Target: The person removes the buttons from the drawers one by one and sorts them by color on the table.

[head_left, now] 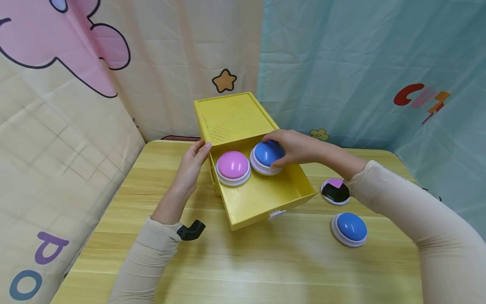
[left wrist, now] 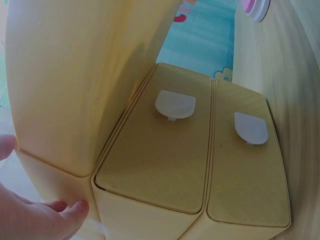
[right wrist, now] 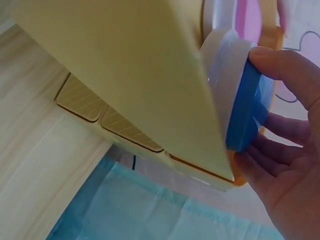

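Observation:
A yellow plastic drawer cabinet (head_left: 235, 118) stands on the table with its top drawer (head_left: 250, 202) pulled out. Inside the drawer, at the left, sits a pink domed button (head_left: 233, 165) on a white base. My right hand (head_left: 294, 145) grips a blue domed button (head_left: 268, 153) by its sides, thumb and fingers spread around the dome. That button is tilted, at the back right of the drawer beside the pink one. With its fingertips, my left hand (head_left: 191, 164) touches the cabinet's left side near the drawer opening.
Another blue domed button (head_left: 351, 226) lies on the table to the right. Behind it is a white-rimmed round piece (head_left: 336, 192) with a black and pink face, partly covered by my right sleeve. Two lower drawers with white handles (left wrist: 175, 104) are closed. Printed curtains hang behind.

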Motion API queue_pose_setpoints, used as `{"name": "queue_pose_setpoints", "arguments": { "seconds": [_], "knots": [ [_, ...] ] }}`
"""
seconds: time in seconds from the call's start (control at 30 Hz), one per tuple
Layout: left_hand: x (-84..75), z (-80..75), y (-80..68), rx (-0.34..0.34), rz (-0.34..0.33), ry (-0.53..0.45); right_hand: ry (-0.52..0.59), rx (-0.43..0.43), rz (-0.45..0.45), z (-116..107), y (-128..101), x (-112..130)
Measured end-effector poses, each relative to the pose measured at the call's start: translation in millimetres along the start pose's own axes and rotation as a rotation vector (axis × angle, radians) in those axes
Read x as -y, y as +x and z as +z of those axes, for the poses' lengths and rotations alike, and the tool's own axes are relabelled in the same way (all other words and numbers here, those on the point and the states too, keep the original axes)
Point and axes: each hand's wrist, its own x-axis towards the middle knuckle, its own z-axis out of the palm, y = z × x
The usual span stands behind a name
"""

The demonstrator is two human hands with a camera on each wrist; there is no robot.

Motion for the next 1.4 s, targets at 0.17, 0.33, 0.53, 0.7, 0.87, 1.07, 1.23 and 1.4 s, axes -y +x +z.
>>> {"name": "queue_pose_setpoints", "arguments": {
  "seconds": [0.17,0.33,0.53,0.7,0.87,1.07,1.23,1.4],
  "knots": [
    [-0.1,-0.6,0.0,0.006,0.002,0.004,0.052,-0.060,-0.029,-6,-13,1],
    [0.1,-0.9,0.1,0.010,0.008,0.002,0.100,-0.151,-0.061,-12,-34,-1],
    [0.4,-1.2,1.3,0.010,0.007,0.001,0.141,-0.277,-0.080,-20,-68,-2],
    [0.8,-1.2,1.9,0.011,0.012,0.001,0.092,-0.362,-0.033,-24,-102,-5],
    [0.6,-1.3,1.8,0.011,0.014,-0.002,0.065,-0.447,0.047,-16,-135,-21],
    [0.8,-1.4,1.3,0.020,0.033,-0.006,0.172,-0.515,0.129,5,-171,-46],
    [1.7,-1.1,1.0,0.024,0.035,-0.008,0.200,-0.553,0.257,28,-199,-65],
    [1.3,-1.2,0.4,0.029,0.029,-0.006,0.200,-0.541,0.394,56,-227,-86]
  ]
}}
